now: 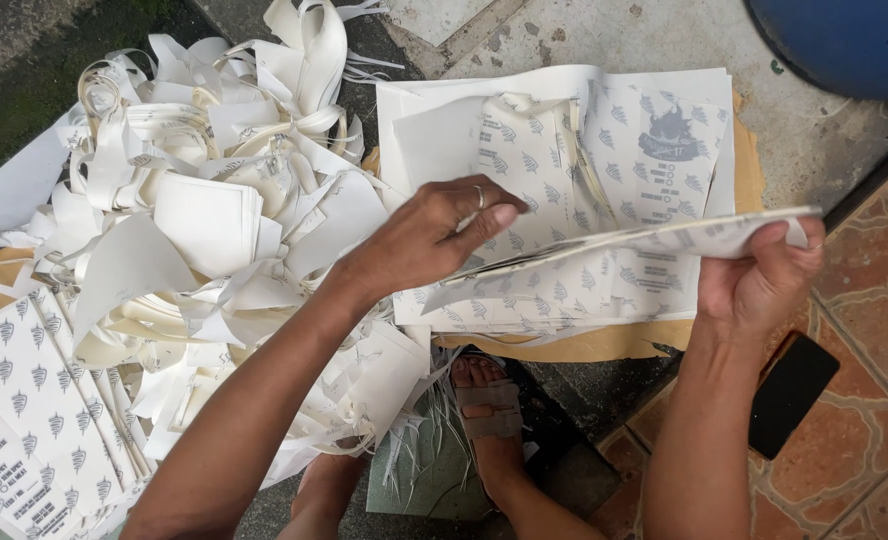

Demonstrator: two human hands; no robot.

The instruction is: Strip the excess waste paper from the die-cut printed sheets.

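Note:
My right hand grips the right end of a thin printed sheet, held nearly flat and edge-on above a stack of printed sheets. My left hand, with a ring on one finger, pinches the sheet's left end. The stack lies on brown cardboard on the ground, and its sheets carry rows of small grey emblems.
A big heap of white paper strips and offcuts fills the left. More printed sheets lie at lower left. A black phone rests on the tiles at right. A blue barrel stands top right. My sandalled foot is below.

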